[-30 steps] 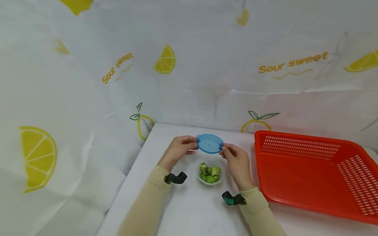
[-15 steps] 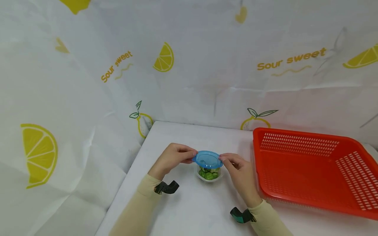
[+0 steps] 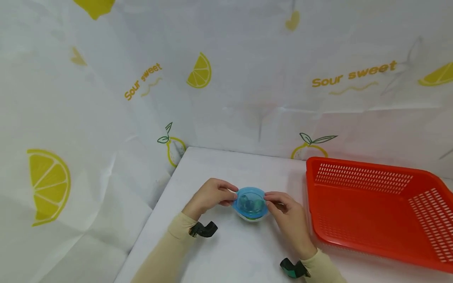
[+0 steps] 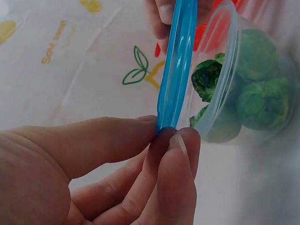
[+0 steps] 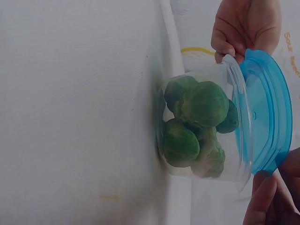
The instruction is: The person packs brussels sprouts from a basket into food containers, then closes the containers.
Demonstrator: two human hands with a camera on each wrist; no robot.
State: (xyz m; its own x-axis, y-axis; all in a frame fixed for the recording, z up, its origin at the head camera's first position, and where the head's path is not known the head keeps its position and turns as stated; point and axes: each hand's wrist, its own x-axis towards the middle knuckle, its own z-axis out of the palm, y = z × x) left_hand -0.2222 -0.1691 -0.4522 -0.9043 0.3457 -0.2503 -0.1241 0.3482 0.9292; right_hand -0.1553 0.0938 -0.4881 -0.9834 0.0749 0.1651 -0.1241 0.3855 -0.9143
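Observation:
A translucent blue lid (image 3: 250, 202) overlaps the top of a small clear plastic container (image 5: 224, 75) that stands on the table. Inside the container lie several Brussels sprouts (image 5: 206, 104), green and whole. My left hand (image 3: 214, 196) pinches the lid's left edge between thumb and fingers, as the left wrist view shows. At the opposite edge, my right hand (image 3: 288, 214) pinches the lid too. In both wrist views the lid is tilted to the container's rim, with a gap between them on one side.
A large red plastic basket (image 3: 371, 212) with slotted walls stands on the white table (image 3: 226, 251) to the right, close by my right hand. A white sheet (image 3: 247, 78) printed with lemons hangs behind and at the left.
Both hands have brought the blue lid down and nearer, from above and behind the container to over its top. The sprouts, first in plain sight, now show through the lid.

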